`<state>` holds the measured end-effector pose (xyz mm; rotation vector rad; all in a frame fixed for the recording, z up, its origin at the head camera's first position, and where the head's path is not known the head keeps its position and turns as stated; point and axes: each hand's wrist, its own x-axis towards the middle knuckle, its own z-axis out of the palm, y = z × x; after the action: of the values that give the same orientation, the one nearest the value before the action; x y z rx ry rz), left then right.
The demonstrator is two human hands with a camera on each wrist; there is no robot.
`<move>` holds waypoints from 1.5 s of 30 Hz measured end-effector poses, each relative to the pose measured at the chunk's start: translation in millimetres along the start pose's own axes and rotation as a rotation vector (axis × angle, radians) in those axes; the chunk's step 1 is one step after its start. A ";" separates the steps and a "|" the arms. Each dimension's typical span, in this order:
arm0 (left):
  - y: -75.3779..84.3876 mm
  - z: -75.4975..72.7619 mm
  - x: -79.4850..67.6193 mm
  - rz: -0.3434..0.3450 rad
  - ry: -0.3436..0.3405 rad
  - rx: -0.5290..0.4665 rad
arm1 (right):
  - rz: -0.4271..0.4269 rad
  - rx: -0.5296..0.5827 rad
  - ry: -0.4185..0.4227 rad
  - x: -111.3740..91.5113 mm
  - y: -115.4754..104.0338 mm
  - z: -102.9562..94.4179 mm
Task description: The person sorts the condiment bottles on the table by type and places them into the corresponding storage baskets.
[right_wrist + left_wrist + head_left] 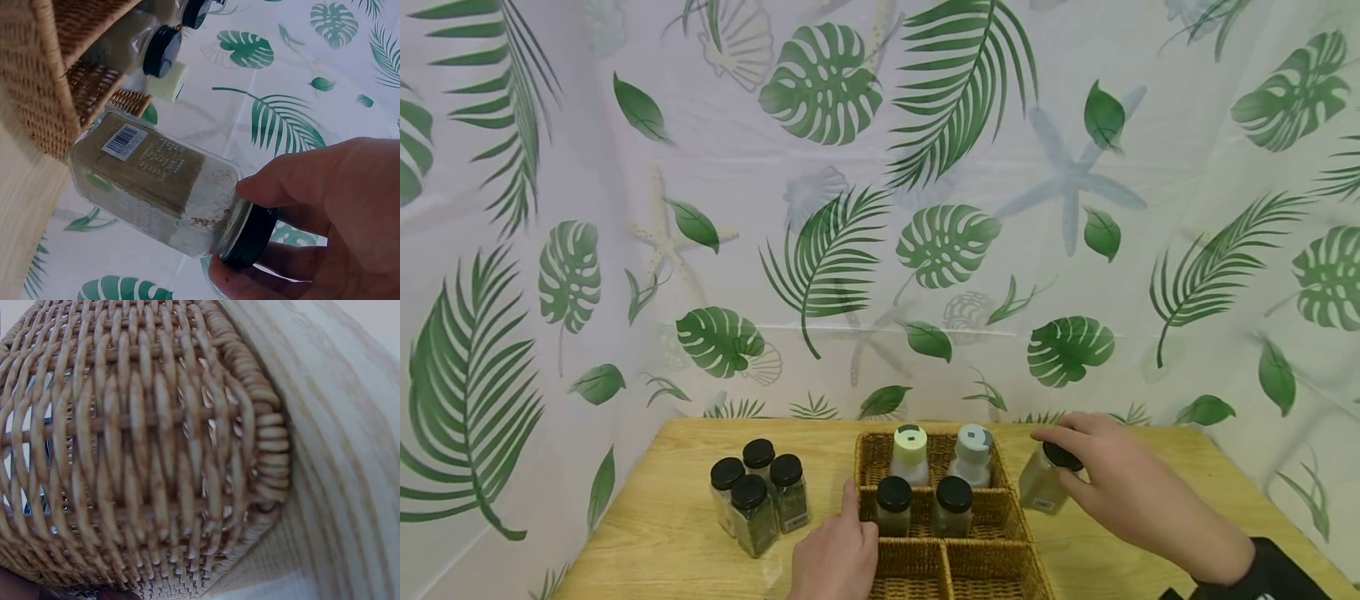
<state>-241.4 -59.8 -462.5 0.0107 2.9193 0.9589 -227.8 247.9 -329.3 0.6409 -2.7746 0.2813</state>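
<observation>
My right hand [1112, 475] grips a glass spice jar [1039, 485] by its black lid, just right of the wicker basket [946, 571]. In the right wrist view the jar [169, 169] lies tilted across the picture, part filled with brown powder, a barcode label on its side. My left hand [837, 557] holds the basket's left rim, thumb over the edge and index finger along the outside. Two white-bodied bottles, a yellow-capped bottle [911, 457] and a pale-blue-capped bottle [972, 457], stand in the back compartment. Two black-lidded jars [952, 510] sit in the middle one.
Several black-lidded spice jars [755, 521] stand grouped on the wooden table [655, 533], left of the basket. Two front compartments are parted by a woven divider. A leaf-patterned cloth [850, 275] hangs behind the table and at its sides.
</observation>
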 end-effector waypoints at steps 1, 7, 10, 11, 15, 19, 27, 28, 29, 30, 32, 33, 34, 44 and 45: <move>0.0 -0.5 -0.3 -0.001 0.001 0.001 | -0.006 0.006 0.005 1.6 -3.1 -0.1; -0.7 -3.6 -1.5 -0.004 0.010 0.010 | -0.030 0.034 -0.007 10.4 -20.0 3.0; -1.6 -3.2 -2.4 -0.014 0.022 0.024 | -0.042 0.055 -0.031 12.8 -26.5 7.0; -1.8 -2.9 -2.7 -0.018 0.025 0.029 | -0.044 0.062 -0.040 13.3 -28.3 8.3; -1.5 -2.1 -2.6 -0.022 0.029 0.028 | -0.045 0.075 -0.063 14.8 -32.9 13.3; -0.4 -2.0 -1.8 -0.024 0.018 0.021 | -0.060 0.070 -0.070 16.1 -33.9 19.6; 2.4 -2.0 -1.9 -0.025 0.015 0.026 | -0.036 0.059 -0.121 16.5 -33.4 31.1; 2.8 -1.9 -1.8 -0.023 0.017 0.025 | -0.026 0.062 -0.133 16.6 -33.2 32.3; 3.1 -1.7 -1.7 -0.023 0.016 0.024 | -0.020 0.063 -0.141 16.7 -32.9 33.5; 3.2 -1.6 -1.5 -0.021 0.016 0.025 | -0.014 0.065 -0.151 16.9 -32.4 35.1; 3.4 -1.6 -1.9 -0.022 0.015 0.025 | -0.008 0.069 -0.168 17.5 -30.9 39.0; 3.4 -1.6 -2.2 -0.022 0.016 0.025 | -0.008 0.070 -0.172 17.9 -30.0 41.5; 3.2 -1.7 -2.4 -0.024 0.016 0.025 | -0.006 0.073 -0.177 18.1 -29.3 43.9; 3.0 0.1 -1.1 -0.021 0.011 0.026 | -0.058 0.056 -0.142 15.3 -24.9 63.6; 3.1 0.4 -1.1 -0.020 0.011 0.025 | -0.057 0.056 -0.144 15.3 -24.7 65.1</move>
<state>-240.3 -57.0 -460.9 -0.0226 2.9353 0.9220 -244.4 203.8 -382.8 0.7810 -2.8885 0.3127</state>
